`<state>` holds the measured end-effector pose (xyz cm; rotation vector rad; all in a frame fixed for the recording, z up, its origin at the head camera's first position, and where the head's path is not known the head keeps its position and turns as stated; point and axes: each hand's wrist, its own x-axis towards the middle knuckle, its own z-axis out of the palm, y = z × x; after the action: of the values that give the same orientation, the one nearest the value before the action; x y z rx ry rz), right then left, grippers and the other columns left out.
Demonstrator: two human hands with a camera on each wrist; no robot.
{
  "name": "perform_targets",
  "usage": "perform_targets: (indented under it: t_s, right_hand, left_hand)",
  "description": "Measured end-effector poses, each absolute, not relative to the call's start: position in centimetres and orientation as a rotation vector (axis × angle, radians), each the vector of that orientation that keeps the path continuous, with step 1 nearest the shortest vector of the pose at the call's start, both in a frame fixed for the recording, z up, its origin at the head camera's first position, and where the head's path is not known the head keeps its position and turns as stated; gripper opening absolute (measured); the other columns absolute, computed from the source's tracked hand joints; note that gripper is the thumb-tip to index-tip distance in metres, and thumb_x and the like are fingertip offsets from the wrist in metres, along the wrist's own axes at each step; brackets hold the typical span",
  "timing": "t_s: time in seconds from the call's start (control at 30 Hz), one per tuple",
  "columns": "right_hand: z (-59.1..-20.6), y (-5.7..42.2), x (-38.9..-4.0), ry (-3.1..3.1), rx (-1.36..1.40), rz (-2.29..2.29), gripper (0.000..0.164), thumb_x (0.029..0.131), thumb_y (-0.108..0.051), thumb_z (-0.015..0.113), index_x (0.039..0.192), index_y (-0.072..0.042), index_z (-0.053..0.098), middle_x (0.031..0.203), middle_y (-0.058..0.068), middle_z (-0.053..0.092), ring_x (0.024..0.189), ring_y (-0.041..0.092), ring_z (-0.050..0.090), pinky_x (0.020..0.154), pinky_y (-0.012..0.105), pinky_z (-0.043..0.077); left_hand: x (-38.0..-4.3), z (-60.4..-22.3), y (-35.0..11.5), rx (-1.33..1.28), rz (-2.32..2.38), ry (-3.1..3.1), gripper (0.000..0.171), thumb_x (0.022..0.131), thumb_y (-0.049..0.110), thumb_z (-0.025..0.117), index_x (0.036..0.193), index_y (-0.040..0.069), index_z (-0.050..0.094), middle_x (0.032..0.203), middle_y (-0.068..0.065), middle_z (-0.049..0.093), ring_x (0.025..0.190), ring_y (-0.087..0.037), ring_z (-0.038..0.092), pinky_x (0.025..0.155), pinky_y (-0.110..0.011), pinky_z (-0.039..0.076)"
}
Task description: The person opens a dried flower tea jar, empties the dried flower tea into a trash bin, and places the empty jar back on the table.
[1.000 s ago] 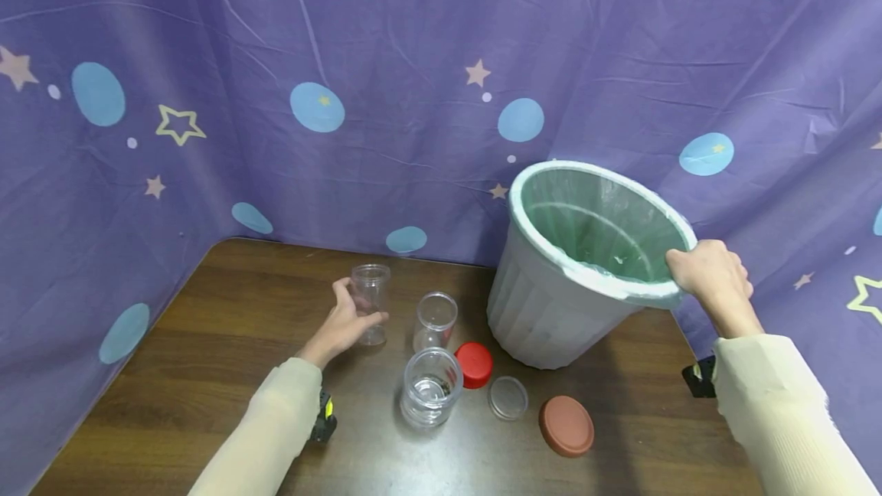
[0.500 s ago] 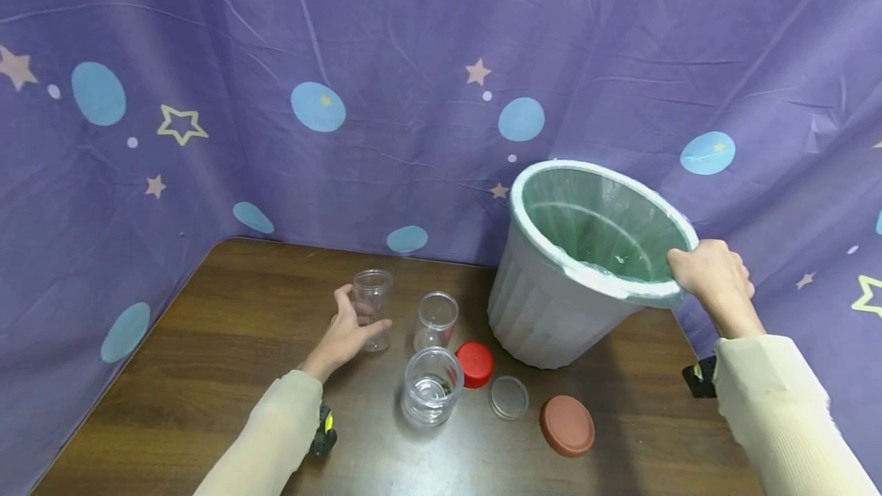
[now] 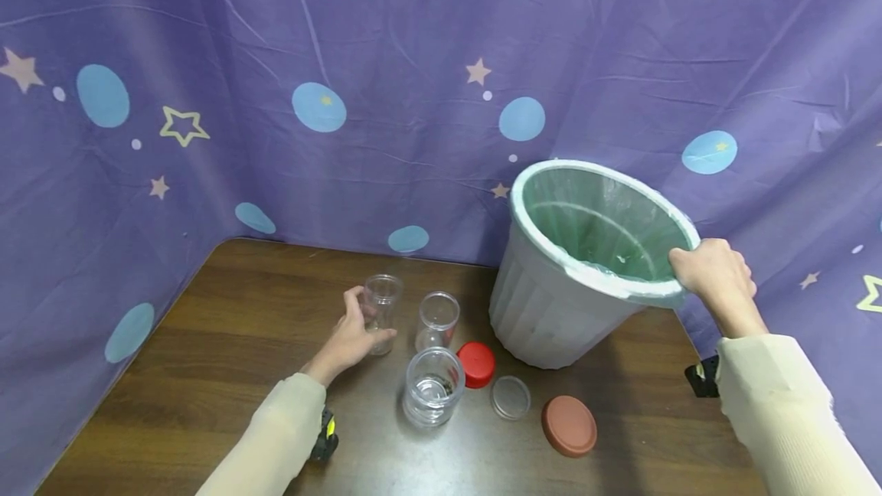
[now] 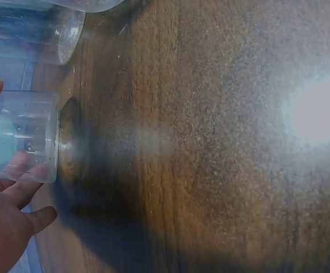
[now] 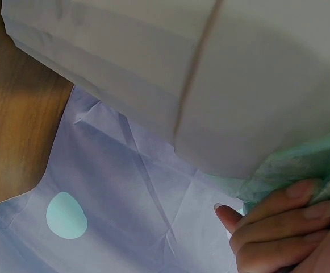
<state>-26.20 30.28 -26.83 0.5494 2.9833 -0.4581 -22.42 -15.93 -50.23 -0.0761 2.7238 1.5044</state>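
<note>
My left hand (image 3: 350, 337) holds a clear plastic jar (image 3: 380, 312), thumb on one side and fingers on the other. In the left wrist view that lidless jar (image 4: 28, 136) is upright, its base at or just above the wood; I cannot tell if it touches. With my right hand (image 3: 713, 274) I grip the rim of a grey bin (image 3: 551, 305) lined with a green bag. The bin leans over toward the right. In the right wrist view, curled fingers (image 5: 278, 227) press the liner's edge against the rim.
Two more clear jars stand right of the held one: a slim jar (image 3: 437, 324) and a wider jar (image 3: 432, 389) in front. Beside them lie a red lid (image 3: 476, 364), a clear lid (image 3: 511, 397) and a brownish-red lid (image 3: 570, 425). A purple curtain (image 3: 413, 60) hangs behind the table.
My left hand and the jar in it have shifted a little to the right and nearer to me, closer to the other jars. My right hand and the bin stay put.
</note>
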Motion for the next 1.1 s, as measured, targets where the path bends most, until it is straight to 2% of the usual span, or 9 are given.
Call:
perform_targets:
  t_s: [0.23, 0.43, 0.83, 1.1]
  right_hand:
    - [-26.7, 30.4, -26.2, 2.982, 0.558, -0.458, 0.055, 0.085, -0.030, 0.039, 0.115, 0.016, 0.048, 0.123, 0.045, 0.044, 0.108, 0.060, 0.046, 0.075, 0.059, 0.044]
    - [-26.8, 30.4, -26.1, 2.980, 0.561, -0.464, 0.054, 0.085, -0.030, 0.038, 0.114, 0.015, 0.048, 0.124, 0.045, 0.044, 0.108, 0.060, 0.046, 0.074, 0.059, 0.044]
    - [-26.9, 30.4, -26.1, 2.984, 0.555, -0.471, 0.053, 0.085, -0.029, 0.038, 0.112, 0.014, 0.049, 0.123, 0.045, 0.045, 0.107, 0.059, 0.047, 0.073, 0.058, 0.044]
    - [-27.0, 30.3, -26.1, 2.988, 0.552, -0.471, 0.052, 0.085, -0.029, 0.039, 0.112, 0.013, 0.050, 0.122, 0.044, 0.045, 0.107, 0.059, 0.047, 0.072, 0.057, 0.045]
  left_hand:
    - [-22.3, -50.2, -15.8, -0.034, 1.529, 2.726, 0.090, 0.072, 0.014, 0.083, 0.140, 0.008, 0.025, 0.135, -0.031, 0.055, 0.126, -0.049, 0.052, 0.108, -0.062, 0.037]
    - [-22.3, -50.1, -15.8, -0.026, 1.567, 2.683, 0.085, 0.069, 0.010, 0.085, 0.135, 0.009, 0.031, 0.132, -0.028, 0.057, 0.124, -0.045, 0.055, 0.107, -0.060, 0.039]
    - [-21.9, -50.0, -16.6, -0.045, 1.550, 2.652, 0.083, 0.064, 0.013, 0.089, 0.129, 0.011, 0.038, 0.118, -0.023, 0.062, 0.109, -0.036, 0.061, 0.097, -0.054, 0.047]
    - [-21.6, -50.3, -17.2, -0.043, 1.522, 2.667, 0.088, 0.063, 0.013, 0.090, 0.133, 0.011, 0.038, 0.123, -0.025, 0.062, 0.115, -0.040, 0.060, 0.101, -0.058, 0.045]
